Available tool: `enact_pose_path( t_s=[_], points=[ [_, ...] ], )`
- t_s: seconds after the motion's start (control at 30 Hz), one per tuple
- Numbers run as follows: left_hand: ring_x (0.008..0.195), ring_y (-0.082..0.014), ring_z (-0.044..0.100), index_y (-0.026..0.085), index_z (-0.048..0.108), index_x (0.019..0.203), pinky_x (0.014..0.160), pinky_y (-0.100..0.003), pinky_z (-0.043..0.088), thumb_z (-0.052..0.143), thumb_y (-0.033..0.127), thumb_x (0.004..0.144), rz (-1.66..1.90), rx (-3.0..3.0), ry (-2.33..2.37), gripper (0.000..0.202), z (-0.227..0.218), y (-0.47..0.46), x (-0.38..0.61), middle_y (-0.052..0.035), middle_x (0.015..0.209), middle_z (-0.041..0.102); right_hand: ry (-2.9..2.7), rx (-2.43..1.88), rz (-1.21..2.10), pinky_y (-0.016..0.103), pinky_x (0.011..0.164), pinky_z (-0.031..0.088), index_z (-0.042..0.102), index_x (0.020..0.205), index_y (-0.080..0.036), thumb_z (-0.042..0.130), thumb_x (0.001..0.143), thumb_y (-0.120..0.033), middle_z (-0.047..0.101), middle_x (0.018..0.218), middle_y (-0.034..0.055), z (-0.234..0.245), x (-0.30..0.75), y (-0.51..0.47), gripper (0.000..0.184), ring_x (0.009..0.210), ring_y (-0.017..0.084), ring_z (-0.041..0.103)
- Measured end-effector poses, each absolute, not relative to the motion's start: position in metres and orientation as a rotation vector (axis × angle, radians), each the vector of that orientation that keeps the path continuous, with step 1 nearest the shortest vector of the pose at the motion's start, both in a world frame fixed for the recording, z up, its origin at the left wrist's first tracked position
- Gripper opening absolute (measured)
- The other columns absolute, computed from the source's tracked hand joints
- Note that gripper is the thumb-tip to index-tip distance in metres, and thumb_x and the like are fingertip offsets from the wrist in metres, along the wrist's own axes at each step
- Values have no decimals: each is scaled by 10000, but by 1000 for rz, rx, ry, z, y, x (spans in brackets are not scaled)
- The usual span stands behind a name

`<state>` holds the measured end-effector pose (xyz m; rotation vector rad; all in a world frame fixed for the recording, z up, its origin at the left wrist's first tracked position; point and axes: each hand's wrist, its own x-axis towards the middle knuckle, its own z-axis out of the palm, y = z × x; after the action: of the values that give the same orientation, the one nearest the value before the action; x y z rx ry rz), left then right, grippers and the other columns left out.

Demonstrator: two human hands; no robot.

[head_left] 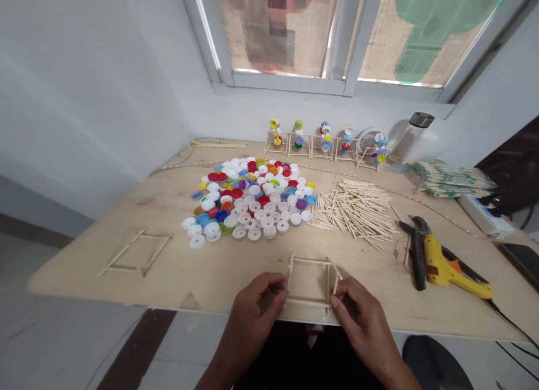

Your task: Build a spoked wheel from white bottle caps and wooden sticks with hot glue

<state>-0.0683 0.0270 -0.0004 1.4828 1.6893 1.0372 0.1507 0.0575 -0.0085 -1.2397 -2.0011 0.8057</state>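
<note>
Forearms [219, 367], cut off below, end in the left hand [256, 308] and right hand [364, 311], fingers [343, 316] pinching both sides of a stick frame [328, 283] near the tabletop's [202, 286] front edge, contact points partly hidden. Beyond lie plastic caps [254, 190], loose sticks [356, 210], bagged sticks [452, 179] with print I can't read.

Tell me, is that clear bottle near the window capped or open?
Capped: a metallic-looking lid covers the top of the clear bottle. Whether it is screwed tight, I cannot tell.
</note>
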Motion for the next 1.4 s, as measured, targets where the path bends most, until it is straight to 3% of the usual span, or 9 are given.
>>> enact_pose_path(
  t_s=[0.3, 0.53, 0.93, 1.4],
  points=[
    [763, -172, 619, 196, 610, 809, 761, -298, 503, 537, 310, 795, 1063, 1423, 1670, 136, 4, 30, -62, -26, 780, 653, -1991, -1259, 840, 230, 594, 460, 545, 775, -206, 491, 912, -329, 583, 702, 8, -16, 149, 58, 192, 647, 156, 566],
    [742, -166, 612, 188, 592, 742, 742, -287, 490, 531, 299, 788, 1124, 1381, 1670, 135, 4, 32, -61, -19, 748, 638, -1926, -1292, 886, 218, 559, 464, 591, 892, -205, 518, 895, -368, 605, 743, 11, -14, 143, 56, 179, 650, 164, 582],
    [702, -148, 594, 200, 620, 761, 689, -246, 480, 537, 349, 801, 1228, 1376, 1784, 176, 12, 11, -114, 4, 715, 645, -2073, -1083, 852, 217, 644, 454, 556, 797, -210, 486, 911, -277, 575, 725, 1, 12, 86, 60, 150, 696, 155, 585],
    [682, -173, 616, 207, 671, 755, 633, -257, 485, 574, 506, 702, 1309, 1179, 2186, 319, 5, -10, -224, -2, 718, 697, -2292, -857, 965, 269, 712, 430, 573, 915, -196, 527, 848, -214, 638, 842, 23, 10, -34, 71, 84, 792, 162, 592]
  ],
)
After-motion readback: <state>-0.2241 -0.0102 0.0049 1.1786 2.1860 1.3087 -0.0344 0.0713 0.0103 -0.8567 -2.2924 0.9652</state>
